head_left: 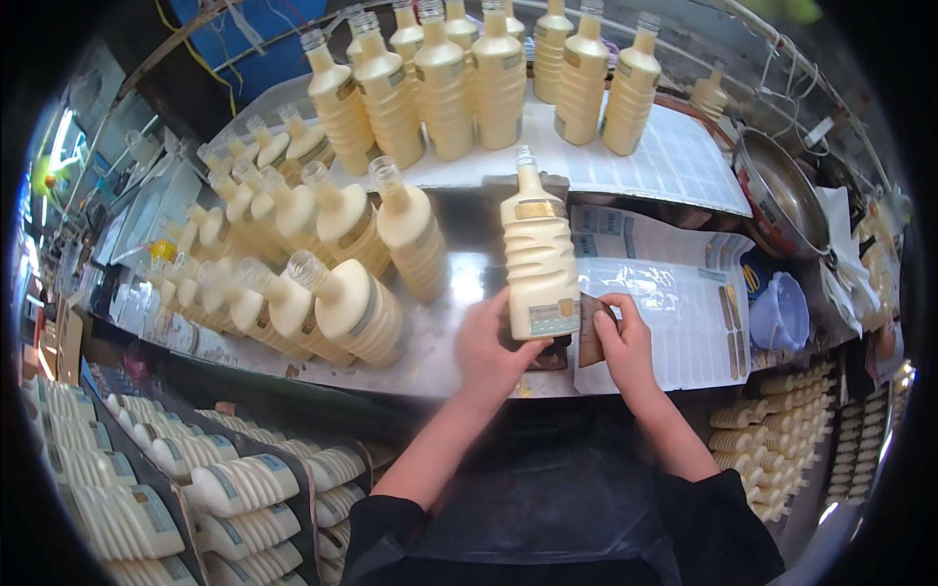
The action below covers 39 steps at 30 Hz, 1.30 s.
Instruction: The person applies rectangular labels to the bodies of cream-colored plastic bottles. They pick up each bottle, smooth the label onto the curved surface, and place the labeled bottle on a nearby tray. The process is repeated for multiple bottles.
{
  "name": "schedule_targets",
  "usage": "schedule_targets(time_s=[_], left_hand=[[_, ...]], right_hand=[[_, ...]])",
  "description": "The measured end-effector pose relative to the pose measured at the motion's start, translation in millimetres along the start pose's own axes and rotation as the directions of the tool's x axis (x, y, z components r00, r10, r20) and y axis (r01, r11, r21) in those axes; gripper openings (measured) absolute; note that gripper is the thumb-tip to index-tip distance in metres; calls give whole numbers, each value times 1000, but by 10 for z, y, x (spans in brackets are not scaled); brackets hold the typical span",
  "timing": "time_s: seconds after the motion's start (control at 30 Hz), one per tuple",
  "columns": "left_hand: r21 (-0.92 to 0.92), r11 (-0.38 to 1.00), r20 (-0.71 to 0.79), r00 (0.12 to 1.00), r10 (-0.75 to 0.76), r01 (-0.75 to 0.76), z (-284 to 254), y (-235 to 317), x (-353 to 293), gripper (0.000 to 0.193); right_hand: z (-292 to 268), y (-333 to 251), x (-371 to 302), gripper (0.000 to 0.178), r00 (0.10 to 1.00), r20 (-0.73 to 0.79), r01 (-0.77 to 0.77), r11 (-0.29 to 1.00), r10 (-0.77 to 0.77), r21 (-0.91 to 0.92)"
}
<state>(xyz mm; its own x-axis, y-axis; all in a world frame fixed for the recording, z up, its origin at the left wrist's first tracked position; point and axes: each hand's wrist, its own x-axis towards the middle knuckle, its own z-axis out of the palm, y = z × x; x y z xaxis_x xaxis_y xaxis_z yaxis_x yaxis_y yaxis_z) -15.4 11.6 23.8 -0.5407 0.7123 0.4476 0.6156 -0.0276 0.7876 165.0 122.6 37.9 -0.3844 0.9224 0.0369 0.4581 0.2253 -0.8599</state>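
Note:
A cream-coloured glass bottle (540, 259) with wavy ribs and a clear threaded neck is in front of me, its neck pointing away. It carries a gold band at the shoulder and a pale green label (554, 318) near its base. My left hand (491, 347), slightly blurred, grips the bottle's lower left side, thumb at the base corner and other fingers mostly hidden. Beside the base on the right, my right hand (625, 342) pinches a flat brown piece (592, 330); its exact kind I cannot tell. A dark support (549, 357) shows partly under the bottle's base.
Several similar bottles (344, 311) crowd the table's left side; more stand on a raised white shelf (645, 161) behind. Label sheets (664, 313) lie at right, near a lavender bucket (779, 313) and a metal pan (782, 190). Racked bottles (244, 483) are stacked low left and right.

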Motion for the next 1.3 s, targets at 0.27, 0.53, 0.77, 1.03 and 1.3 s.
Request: schedule_targets(time_s=[0.27, 0.53, 0.77, 1.03, 1.3], left_hand=[[-29, 998, -16, 999, 52, -53, 20, -23, 28, 83], [34, 996, -39, 996, 82, -81, 157, 30, -15, 80], [-68, 998, 0, 1000, 12, -12, 52, 73, -36, 80], [-93, 994, 70, 996, -48, 55, -37, -16, -15, 80], [-274, 911, 42, 950, -309, 309, 153, -118, 60, 53]], right_hand=[[-87, -130, -18, 23, 991, -137, 23, 985, 0, 172], [25, -743, -233, 21, 952, 48, 305, 936, -302, -177], [11, -549, -262, 21, 981, -29, 190, 979, -192, -69], [3, -429, -170, 21, 967, 14, 250, 945, -252, -209], [152, 370, -10, 20, 994, 14, -110, 946, 111, 306]])
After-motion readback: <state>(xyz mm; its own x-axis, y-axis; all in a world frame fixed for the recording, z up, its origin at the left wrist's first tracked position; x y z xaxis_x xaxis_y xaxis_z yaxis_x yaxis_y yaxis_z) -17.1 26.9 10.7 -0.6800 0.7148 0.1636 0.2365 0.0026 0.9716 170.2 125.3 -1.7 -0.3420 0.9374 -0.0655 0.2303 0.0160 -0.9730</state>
